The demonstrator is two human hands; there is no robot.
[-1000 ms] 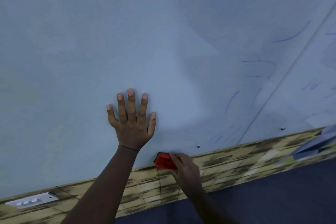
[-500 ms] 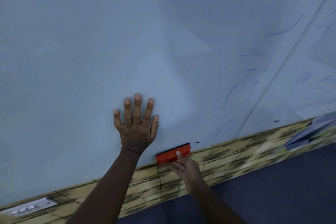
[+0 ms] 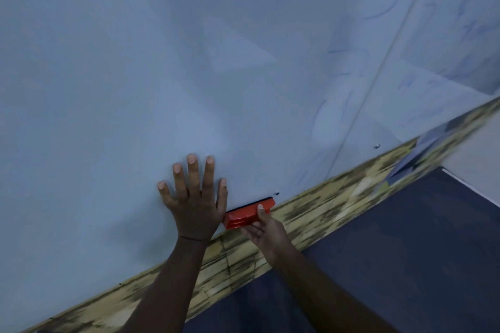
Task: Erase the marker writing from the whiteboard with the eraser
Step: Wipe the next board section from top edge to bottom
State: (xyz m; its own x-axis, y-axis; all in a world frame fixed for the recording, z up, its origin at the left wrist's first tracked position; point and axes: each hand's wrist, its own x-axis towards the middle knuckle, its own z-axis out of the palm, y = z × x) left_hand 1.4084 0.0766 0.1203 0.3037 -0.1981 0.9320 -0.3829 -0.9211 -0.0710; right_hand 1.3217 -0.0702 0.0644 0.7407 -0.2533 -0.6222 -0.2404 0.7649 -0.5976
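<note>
A large pale whiteboard [image 3: 189, 62] fills most of the view. Faint blue marker strokes [image 3: 376, 15] remain on its right part, on both sides of a seam between two panels. My left hand [image 3: 194, 200] presses flat on the board near its lower edge, fingers spread. Just to its right, my right hand [image 3: 263, 227] grips a red eraser [image 3: 244, 215] from below. The eraser's dark felt edge lies against the board's bottom edge.
A yellow-brown patterned strip [image 3: 311, 213] runs under the board, with dark blue floor [image 3: 405, 251] below it. Two small screws [image 3: 377, 146] sit near the board's lower edge. A grey-blue patch [image 3: 422, 151] covers the strip at the right.
The eraser has turned from end-on to lengthwise along the board's bottom edge. My left hand stays flat on the board. The view has shifted, tilting the board.
</note>
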